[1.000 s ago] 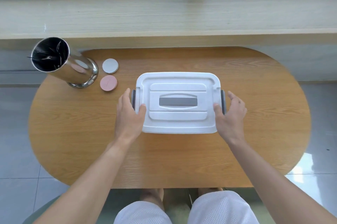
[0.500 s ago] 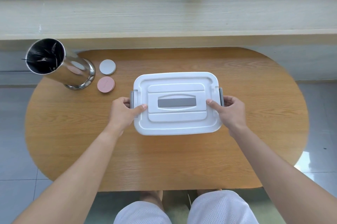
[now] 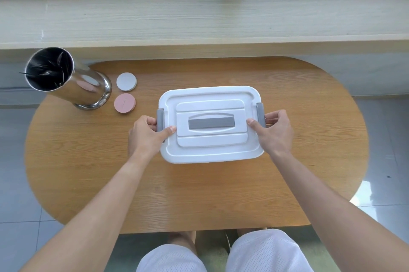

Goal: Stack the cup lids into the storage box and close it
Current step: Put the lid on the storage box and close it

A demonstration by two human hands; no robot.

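A white storage box (image 3: pixel 210 152) with its lid on and a grey handle strip on top sits at the middle of the oval wooden table (image 3: pixel 88 161). My left hand (image 3: pixel 147 134) grips the box's left grey latch (image 3: pixel 160 116), thumb on the lid. My right hand (image 3: pixel 274 132) grips the right grey latch (image 3: pixel 260 112), thumb also on the lid. Two round cup lids lie left of the box: a white lid (image 3: pixel 126 81) and, nearer me, a pink lid (image 3: pixel 124 103).
A shiny steel cylinder (image 3: pixel 73 81) with a dark bag liner stands at the table's far left, beside the lids. A pale wooden sill (image 3: pixel 199 17) runs behind the table under the window. My knees (image 3: pixel 221 254) show below the near edge.
Both hands went from lying flat against the box's sides to curling round the grey side latches with thumbs on the lid. The box stayed in place.
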